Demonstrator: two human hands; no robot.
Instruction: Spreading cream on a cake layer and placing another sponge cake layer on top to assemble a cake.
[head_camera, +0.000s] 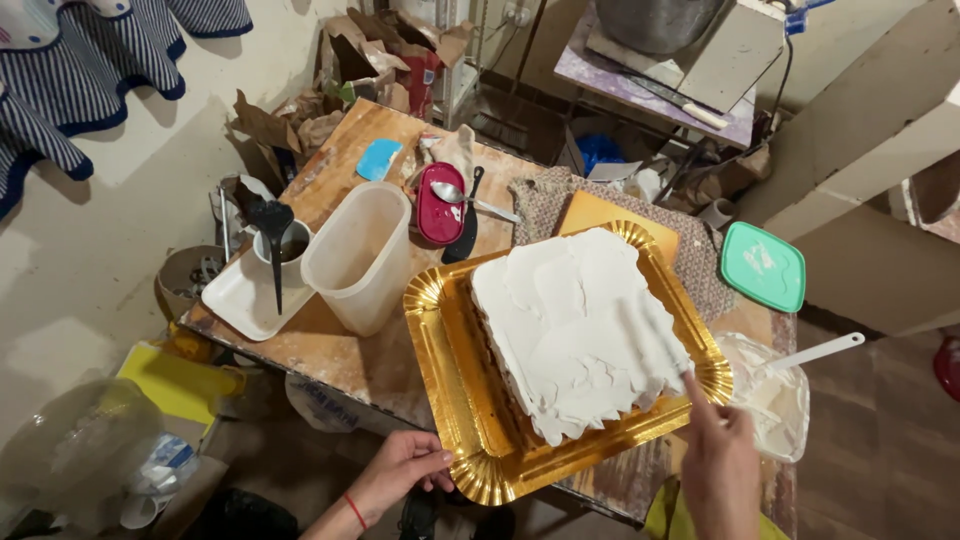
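Left hand (400, 470) pinches the near rim of the gold cake tray (440, 310), which overhangs the wooden table (340, 350); right hand (718, 455) grips a spatula (655, 335) on the white-frosted square cake (575, 330). Risk: downward pressure could tip the tray off the table edge

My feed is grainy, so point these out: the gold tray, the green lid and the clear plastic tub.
gold tray (437, 330), head view, on its bare left rim.
green lid (763, 266), head view, middle of its top face.
clear plastic tub (358, 258), head view, on its side wall.
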